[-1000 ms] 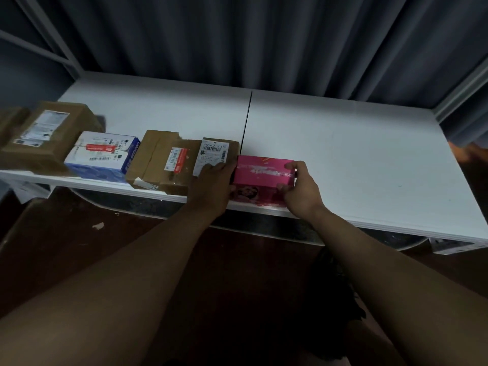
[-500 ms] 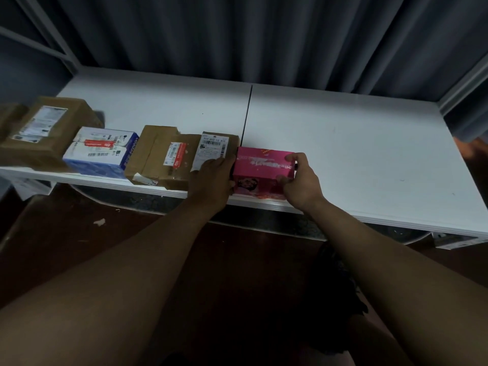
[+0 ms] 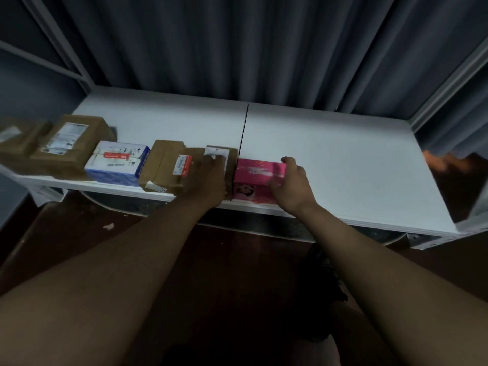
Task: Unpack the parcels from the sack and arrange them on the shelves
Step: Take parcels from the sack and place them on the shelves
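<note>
Pink box (image 3: 260,175) sits at the shelf (image 3: 343,165) front edge, right of the brown parcel (image 3: 219,159). Right hand (image 3: 291,186) has its grip curled around the box's right end; left hand (image 3: 208,180) lies flat on the brown parcel, grip released.

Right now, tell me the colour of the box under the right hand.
Bright pink box, with a whitish print on top; the head view shows it.

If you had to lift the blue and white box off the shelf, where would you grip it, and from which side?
Probably from above, fingers on the front and rear faces of the blue and white box. Brown parcels flank its left and right sides, but its top and front at the shelf edge are exposed.
</note>
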